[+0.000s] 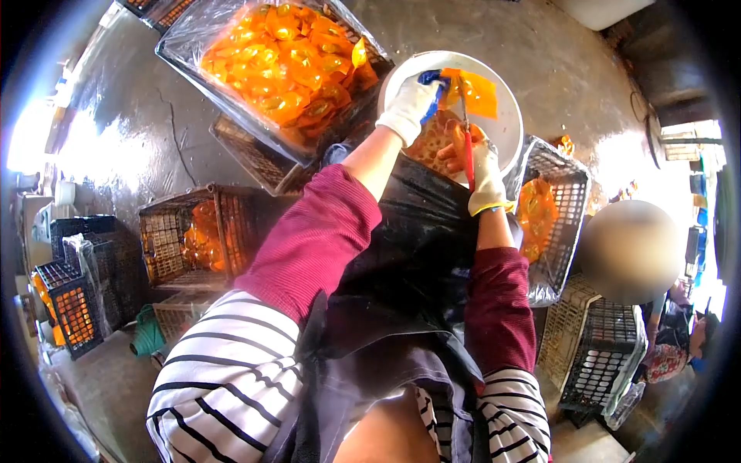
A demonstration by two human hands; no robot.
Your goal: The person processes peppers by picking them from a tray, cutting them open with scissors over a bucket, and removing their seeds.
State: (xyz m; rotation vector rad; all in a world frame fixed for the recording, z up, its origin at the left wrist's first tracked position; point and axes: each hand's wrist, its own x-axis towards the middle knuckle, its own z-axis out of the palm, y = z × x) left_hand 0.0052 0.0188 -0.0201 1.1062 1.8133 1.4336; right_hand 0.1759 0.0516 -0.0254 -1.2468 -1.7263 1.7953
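Observation:
My left hand (413,104), in a white glove with blue on the fingers, grips the left end of an orange packet strip (478,94) above a white bucket (508,127). My right hand (482,166), in a white glove with bare fingertips, holds red-handled scissors (468,147). The blades point up and lie across the strip, close to my left fingers. Below the hands, round patterned pieces show inside the bucket, partly hidden by my hands and the dark apron.
A plastic-lined crate (370,54) heaped with orange packets stands at the upper left. Another lined crate (571,193) is right of the bucket. More crates (220,193) stand at the left, and stacked crates (606,347) at the lower right, beside a person (671,332).

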